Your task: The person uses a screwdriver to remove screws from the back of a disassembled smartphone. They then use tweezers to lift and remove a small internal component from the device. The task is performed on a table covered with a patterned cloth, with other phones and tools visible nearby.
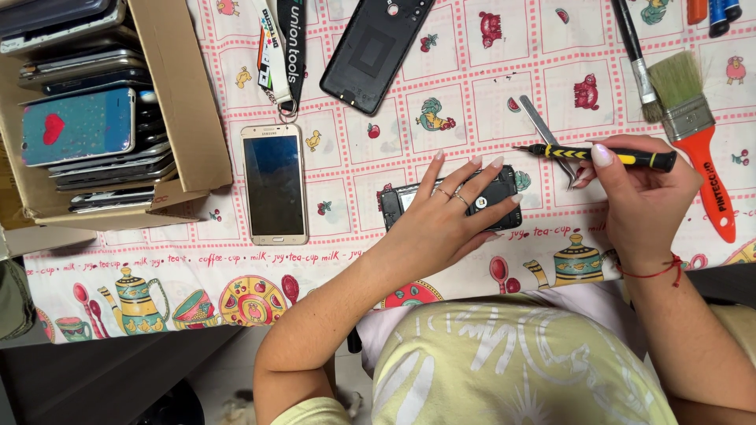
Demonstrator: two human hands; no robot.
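Note:
My left hand lies flat with fingers spread on a black opened phone, pressing it against the patterned tablecloth. My right hand grips a black and yellow screwdriver, held level with its tip pointing left, just above the phone's upper right corner. A pair of metal tweezers lies under the screwdriver shaft.
A gold phone lies face up to the left. A black back cover and a lanyard lie further back. A cardboard box of stacked phones stands at the left. Two brushes lie at the right.

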